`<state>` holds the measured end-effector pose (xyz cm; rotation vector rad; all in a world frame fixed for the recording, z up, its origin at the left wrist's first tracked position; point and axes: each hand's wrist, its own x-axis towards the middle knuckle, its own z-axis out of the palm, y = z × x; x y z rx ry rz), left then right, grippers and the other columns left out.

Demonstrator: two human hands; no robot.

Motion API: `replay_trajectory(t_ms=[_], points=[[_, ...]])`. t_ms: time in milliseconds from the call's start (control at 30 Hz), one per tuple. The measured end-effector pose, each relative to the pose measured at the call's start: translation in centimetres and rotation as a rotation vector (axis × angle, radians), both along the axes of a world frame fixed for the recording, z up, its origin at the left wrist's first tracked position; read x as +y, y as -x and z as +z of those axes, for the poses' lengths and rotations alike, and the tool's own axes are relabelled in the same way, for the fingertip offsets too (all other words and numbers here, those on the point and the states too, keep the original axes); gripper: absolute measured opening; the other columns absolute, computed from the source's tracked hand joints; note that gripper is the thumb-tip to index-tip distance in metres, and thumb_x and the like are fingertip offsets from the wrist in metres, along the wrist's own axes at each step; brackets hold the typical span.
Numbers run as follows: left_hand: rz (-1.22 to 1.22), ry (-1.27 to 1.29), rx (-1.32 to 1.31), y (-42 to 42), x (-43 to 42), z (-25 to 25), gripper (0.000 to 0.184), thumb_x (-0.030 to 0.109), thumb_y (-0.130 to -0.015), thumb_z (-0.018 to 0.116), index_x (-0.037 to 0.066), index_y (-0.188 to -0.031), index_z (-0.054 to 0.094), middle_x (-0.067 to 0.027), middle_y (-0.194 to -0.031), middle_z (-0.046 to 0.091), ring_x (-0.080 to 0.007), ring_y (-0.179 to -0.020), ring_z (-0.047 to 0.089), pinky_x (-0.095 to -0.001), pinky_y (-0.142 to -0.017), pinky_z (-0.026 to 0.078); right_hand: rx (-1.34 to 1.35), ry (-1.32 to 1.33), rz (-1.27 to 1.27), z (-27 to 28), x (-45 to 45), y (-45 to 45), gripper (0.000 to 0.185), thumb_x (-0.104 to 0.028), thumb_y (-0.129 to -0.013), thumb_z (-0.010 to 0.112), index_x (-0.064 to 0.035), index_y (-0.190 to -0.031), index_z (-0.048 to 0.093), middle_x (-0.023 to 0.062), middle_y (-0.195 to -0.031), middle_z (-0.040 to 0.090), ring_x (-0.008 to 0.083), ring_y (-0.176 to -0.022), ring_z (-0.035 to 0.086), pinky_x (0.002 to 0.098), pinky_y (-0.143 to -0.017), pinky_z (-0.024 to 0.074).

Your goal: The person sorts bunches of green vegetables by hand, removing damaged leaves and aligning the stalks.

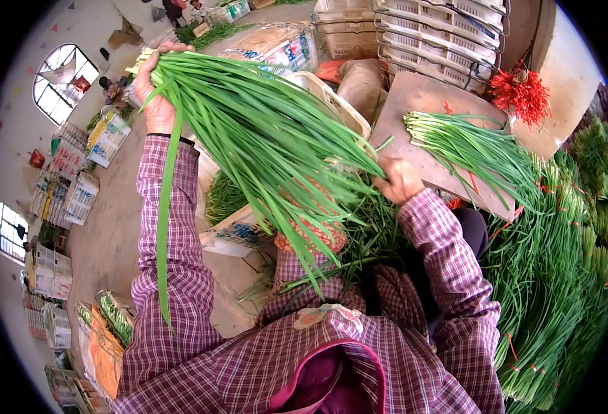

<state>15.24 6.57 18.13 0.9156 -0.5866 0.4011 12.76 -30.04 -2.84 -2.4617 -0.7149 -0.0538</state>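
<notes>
A large loose bunch of long green leaves (248, 103) spreads across the middle of the view. At upper left my left hand (153, 93) is wrapped round its pale stem ends. The leaves fan out to the right and down, one long leaf hanging beside my left sleeve. At the other side my right hand (398, 181) pinches some leaf tips, fingers closed. Just right of that hand, a smaller bunch of green stalks (455, 141) lies on a brown board (400, 114).
Red ties (521, 93) hang at upper right near stacked white crates (442, 41). Tied green bundles (545, 276) are heaped on the right. A white crate (331, 100) stands behind the leaves. Loose leaves lie over my lap. People sit in the far background.
</notes>
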Motion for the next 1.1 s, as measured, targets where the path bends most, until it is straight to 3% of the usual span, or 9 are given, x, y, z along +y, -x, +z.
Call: replay_trajectory(t_ms=[167,267,333,467,600,667,733,833,1100], points=[[-0.034,0.111,-0.067,-0.6,4.3,1.6,0.019,0.01,-0.084,0.055,0.007,-0.102,0.051,-0.0062,-0.089,0.057,-0.0241,-0.096,0.058,-0.0432,-0.099,0.045,0.003,0.11,-0.186,-4.6,-5.5,-1.0,0.03,-0.028,-0.082,0.063,-0.0189,-0.111,0.065,0.0155,-0.099,0.067,0.0316,-0.09,0.065,0.0437,-0.082,0.0512],[0.137,-0.155,-0.044,-0.6,6.5,3.3,0.028,0.009,-0.085,0.058,0.002,-0.112,0.052,-0.0131,-0.097,0.064,-0.0258,-0.097,0.063,-0.0455,-0.091,0.051,-0.082,-0.15,-0.215,-1.7,-6.2,-0.6,0.034,-0.022,-0.085,0.061,-0.0041,-0.113,0.061,0.0174,-0.103,0.066,0.0308,-0.088,0.067,0.0379,-0.077,0.0527],[0.474,-0.386,-0.199,-0.2,5.2,4.7,0.023,0.006,-0.081,0.066,-0.001,-0.103,0.061,-0.0135,-0.093,0.068,-0.0236,-0.089,0.067,-0.0358,-0.077,0.059,-0.064,-0.276,-0.205,1.8,-5.3,0.5,0.035,-0.024,-0.087,0.06,-0.0034,-0.115,0.059,0.0177,-0.101,0.066,0.0307,-0.083,0.067,0.0388,-0.074,0.0527],[1.05,-0.966,-0.314,2.0,-0.3,5.0,0.021,0.014,-0.081,0.072,0.01,-0.1,0.066,-0.007,-0.095,0.069,-0.0155,-0.085,0.068,-0.0296,-0.079,0.057,-0.153,-0.328,-0.116,3.9,-3.5,0.8,0.036,-0.024,-0.087,0.06,-0.0025,-0.116,0.058,0.018,-0.1,0.066,0.0285,-0.08,0.068,0.0374,-0.073,0.0529],[1.068,-1.47,-0.939,1.4,-5.5,-1.5,0.015,0.021,-0.079,0.073,0.016,-0.092,0.067,-0.0019,-0.084,0.067,-0.012,-0.077,0.065,-0.0305,-0.075,0.057,-0.192,-0.367,-0.048,4.6,-1.5,2.4,0.034,-0.021,-0.086,0.061,-0.0019,-0.113,0.061,0.0175,-0.096,0.066,0.0284,-0.086,0.067,0.0367,-0.074,0.053],[0.97,-1.67,-0.904,4.0,-9.4,-6.4,0.022,0.011,-0.066,0.069,0.016,-0.087,0.066,-0.0015,-0.079,0.062,-0.0165,-0.079,0.061,-0.0335,-0.077,0.054,-0.182,-0.387,-0.025,4.7,-1.0,3.7,0.033,-0.019,-0.086,0.061,-0.0008,-0.113,0.061,0.0177,-0.094,0.066,0.029,-0.087,0.066,0.0366,-0.077,0.053],[0.74,-1.589,-0.879,6.0,-12.5,-13.7,0.017,0.015,-0.059,0.066,0.016,-0.071,0.054,0.0007,-0.067,0.046,-0.0157,-0.067,0.05,-0.0321,-0.064,0.046,-0.107,-0.4,-0.033,4.4,-1.0,5.1,0.032,-0.018,-0.086,0.061,-0.0004,-0.113,0.061,0.0175,-0.094,0.066,0.0295,-0.086,0.067,0.036,-0.078,0.0528],[0.411,-1.706,-0.797,11.1,-16.7,-24.8,0.017,0.02,-0.076,0.067,0.012,-0.07,0.053,0.001,-0.066,0.046,-0.0143,-0.064,0.048,-0.0304,-0.064,0.045,-0.086,-0.353,-0.036,3.1,-1.7,6.6,0.03,-0.012,-0.085,0.062,0.0006,-0.112,0.061,0.0165,-0.091,0.067,0.0272,-0.084,0.068,0.0348,-0.076,0.0523],[0.176,-1.872,-0.754,16.8,-18.9,-29.0,0.009,0.02,-0.076,0.061,0.012,-0.072,0.061,-0.0013,-0.071,0.055,-0.017,-0.077,0.056,-0.0339,-0.083,0.041,0.046,-0.367,-0.039,1.0,-1.3,8.1,0.024,-0.007,-0.085,0.062,0.0016,-0.107,0.063,0.016,-0.09,0.067,0.0249,-0.077,0.068,0.0319,-0.07,0.0528]])
